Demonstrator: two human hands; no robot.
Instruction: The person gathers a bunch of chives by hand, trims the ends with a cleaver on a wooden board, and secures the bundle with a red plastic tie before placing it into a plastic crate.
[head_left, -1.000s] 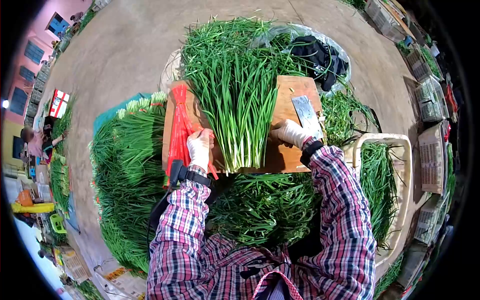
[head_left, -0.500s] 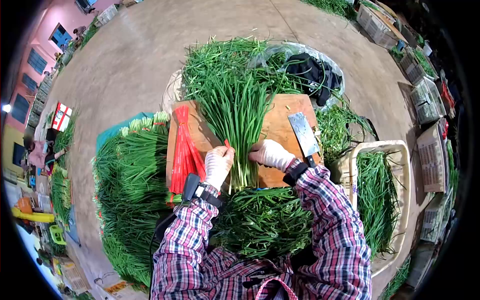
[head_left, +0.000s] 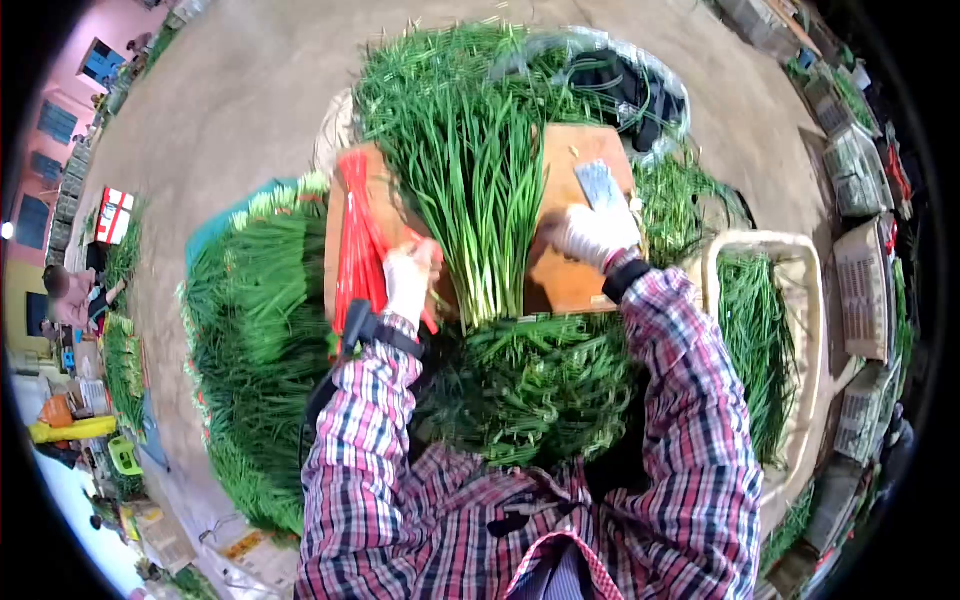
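A thick bundle of green garlic chives (head_left: 480,200) lies on the wooden board (head_left: 575,280), its pale stem ends toward me. My left hand (head_left: 408,280), wrapped in white, is closed just left of the stems. A red strip shows below it and appears to be in its fingers. Beside that hand lies a sheaf of red plastic strips (head_left: 357,240). My right hand (head_left: 592,236), also wrapped, is apart from the bundle, over the lower part of the cleaver (head_left: 598,184). Motion smears its fingers, and the cleaver's handle is hidden.
Tied chive bundles (head_left: 250,300) are heaped at my left. Loose greens (head_left: 540,390) lie between me and the board, with more beyond it. A cream crate (head_left: 813,330) of greens stands at right. Dark cloth (head_left: 610,80) rests behind. A person (head_left: 72,300) sits far left.
My right hand has left the stems and moved right, over the cleaver. My left hand has drawn back left from the bundle. The whole view has shifted, so the board sits higher.
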